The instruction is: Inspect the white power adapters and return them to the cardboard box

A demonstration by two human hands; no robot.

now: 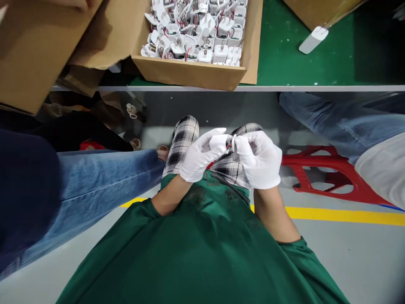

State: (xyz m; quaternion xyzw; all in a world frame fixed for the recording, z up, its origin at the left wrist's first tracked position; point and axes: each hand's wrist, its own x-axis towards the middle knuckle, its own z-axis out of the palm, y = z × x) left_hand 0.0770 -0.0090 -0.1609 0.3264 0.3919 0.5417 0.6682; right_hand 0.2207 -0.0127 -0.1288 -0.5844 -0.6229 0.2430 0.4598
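Observation:
Both my hands wear white gloves and meet above my lap. My left hand (200,155) is closed around a white charger housing (219,142), its open end facing right. Between finger and thumb, my right hand (260,159) pinches the charger's white plug cap (234,142), slightly apart from the housing. A short red wire shows in the gap between the two parts. My fingers cover most of the cap, so its prongs are hidden.
Ahead, a cardboard box (190,72) full of white chargers with loose caps and wires stands on the green table (281,55). One white charger (313,40) lies at right. A red stool (329,171) and people's legs in jeans flank me.

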